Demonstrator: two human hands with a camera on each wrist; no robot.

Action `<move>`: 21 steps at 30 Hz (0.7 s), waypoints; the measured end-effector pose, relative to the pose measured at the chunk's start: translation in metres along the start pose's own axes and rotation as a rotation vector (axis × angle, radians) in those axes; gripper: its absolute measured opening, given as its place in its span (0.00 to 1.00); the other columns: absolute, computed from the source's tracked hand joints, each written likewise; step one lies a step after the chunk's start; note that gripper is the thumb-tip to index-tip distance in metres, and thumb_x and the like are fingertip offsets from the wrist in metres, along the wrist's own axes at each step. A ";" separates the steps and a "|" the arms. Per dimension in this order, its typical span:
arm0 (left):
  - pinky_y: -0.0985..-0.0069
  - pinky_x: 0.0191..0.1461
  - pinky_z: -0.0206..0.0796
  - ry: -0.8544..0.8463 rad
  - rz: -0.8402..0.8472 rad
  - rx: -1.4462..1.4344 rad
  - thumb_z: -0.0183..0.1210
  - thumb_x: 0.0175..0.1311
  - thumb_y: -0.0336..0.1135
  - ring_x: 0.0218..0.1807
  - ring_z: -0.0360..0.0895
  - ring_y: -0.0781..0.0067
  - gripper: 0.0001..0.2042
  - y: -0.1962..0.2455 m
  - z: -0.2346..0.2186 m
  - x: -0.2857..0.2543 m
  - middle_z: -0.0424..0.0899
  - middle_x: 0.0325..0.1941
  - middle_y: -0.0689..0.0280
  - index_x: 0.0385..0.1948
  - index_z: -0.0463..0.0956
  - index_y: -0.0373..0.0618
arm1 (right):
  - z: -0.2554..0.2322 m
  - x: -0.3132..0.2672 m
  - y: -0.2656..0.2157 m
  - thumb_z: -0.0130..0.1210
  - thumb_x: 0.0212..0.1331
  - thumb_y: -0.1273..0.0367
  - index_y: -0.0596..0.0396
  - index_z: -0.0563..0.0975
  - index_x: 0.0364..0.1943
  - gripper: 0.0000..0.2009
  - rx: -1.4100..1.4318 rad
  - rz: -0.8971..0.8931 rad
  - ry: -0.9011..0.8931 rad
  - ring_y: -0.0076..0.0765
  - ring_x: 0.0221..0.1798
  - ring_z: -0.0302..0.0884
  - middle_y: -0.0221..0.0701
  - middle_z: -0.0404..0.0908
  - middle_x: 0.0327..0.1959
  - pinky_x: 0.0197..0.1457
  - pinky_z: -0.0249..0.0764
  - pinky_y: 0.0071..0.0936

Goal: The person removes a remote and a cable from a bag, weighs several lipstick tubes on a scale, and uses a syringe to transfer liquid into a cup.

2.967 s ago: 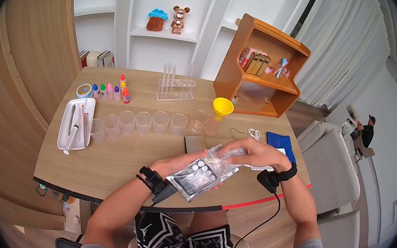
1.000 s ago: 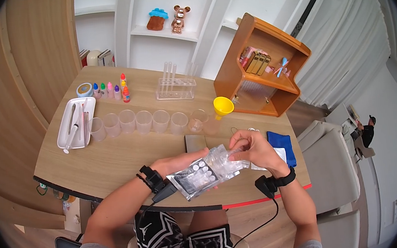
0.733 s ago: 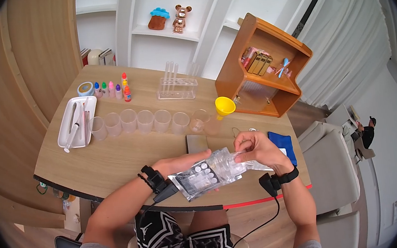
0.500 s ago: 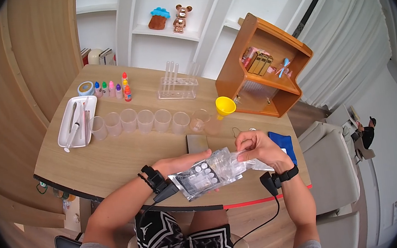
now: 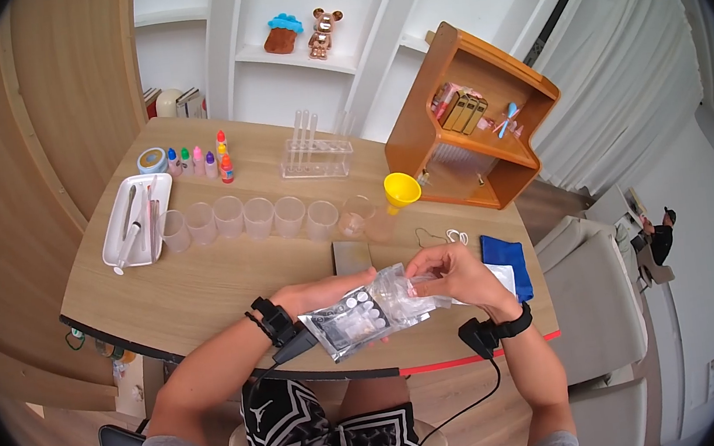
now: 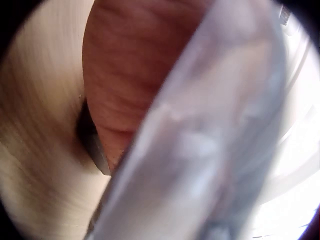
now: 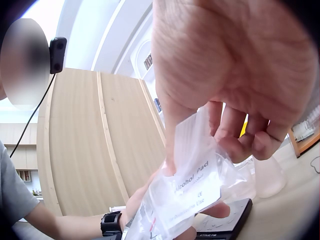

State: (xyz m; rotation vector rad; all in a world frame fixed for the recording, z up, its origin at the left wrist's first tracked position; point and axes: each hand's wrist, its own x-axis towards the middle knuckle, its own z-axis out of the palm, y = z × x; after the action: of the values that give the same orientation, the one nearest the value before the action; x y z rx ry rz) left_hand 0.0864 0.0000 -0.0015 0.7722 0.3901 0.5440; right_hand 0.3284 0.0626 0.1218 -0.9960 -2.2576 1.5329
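My left hand (image 5: pixel 321 293) holds a silver pouch (image 5: pixel 347 325) with a clear front and printed dots, its fingertips showing below the pouch's lower edge. Over the pouch's right end lies a crinkled clear plastic bag (image 5: pixel 396 293). My right hand (image 5: pixel 456 280) pinches this bag between thumb and fingers. In the right wrist view, a white alcohol pad packet (image 7: pixel 192 195) with printed text shows in the clear plastic, just below the right hand (image 7: pixel 235 65). The left wrist view has the left palm (image 6: pixel 135 65) beside blurred shiny plastic (image 6: pixel 185 165).
A row of clear cups (image 5: pixel 259 218) crosses the table, with a yellow funnel (image 5: pixel 402 190) at its right end. Behind stand a test tube rack (image 5: pixel 317 161) and small dropper bottles (image 5: pixel 199 162). A white tray (image 5: pixel 118 250), blue cloth (image 5: pixel 507 263) and wooden cabinet (image 5: pixel 417 128) flank them.
The right hand was spread over the clear bag, then pinched it and drew up to the right. Now it has moved back left, closer to the pouch. The left hand stays nearly still.
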 end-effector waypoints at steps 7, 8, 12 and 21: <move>0.61 0.60 0.77 -0.015 -0.010 -0.011 0.37 0.79 0.62 0.54 0.84 0.52 0.35 0.004 0.007 -0.003 0.83 0.57 0.46 0.67 0.65 0.33 | -0.011 -0.002 -0.001 0.73 0.54 0.70 0.59 0.86 0.46 0.15 -0.224 0.032 -0.158 0.26 0.50 0.75 0.31 0.81 0.49 0.54 0.69 0.24; 0.61 0.60 0.77 -0.017 -0.010 -0.012 0.37 0.79 0.62 0.54 0.84 0.52 0.35 0.003 0.008 -0.003 0.83 0.57 0.46 0.67 0.65 0.33 | -0.011 -0.001 0.001 0.72 0.56 0.69 0.59 0.86 0.46 0.15 -0.227 0.009 -0.191 0.30 0.53 0.73 0.33 0.78 0.53 0.58 0.68 0.25; 0.62 0.58 0.78 0.002 0.002 0.014 0.37 0.79 0.61 0.52 0.85 0.55 0.35 -0.001 0.004 0.000 0.83 0.57 0.48 0.67 0.66 0.35 | -0.012 0.003 0.008 0.66 0.63 0.66 0.61 0.85 0.46 0.13 -0.123 0.021 -0.386 0.34 0.60 0.71 0.33 0.75 0.60 0.65 0.64 0.28; 0.63 0.55 0.80 -0.012 0.091 0.108 0.37 0.79 0.61 0.52 0.85 0.57 0.33 0.011 0.027 -0.008 0.81 0.60 0.50 0.70 0.61 0.41 | -0.014 0.005 0.011 0.61 0.67 0.69 0.67 0.83 0.45 0.12 0.340 0.204 -0.470 0.34 0.68 0.66 0.35 0.65 0.75 0.70 0.60 0.28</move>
State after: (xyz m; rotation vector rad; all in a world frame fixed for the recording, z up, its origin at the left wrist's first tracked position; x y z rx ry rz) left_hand 0.0906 -0.0130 0.0262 0.9003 0.3773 0.6072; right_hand 0.3368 0.0781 0.1170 -0.8537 -2.0976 2.3526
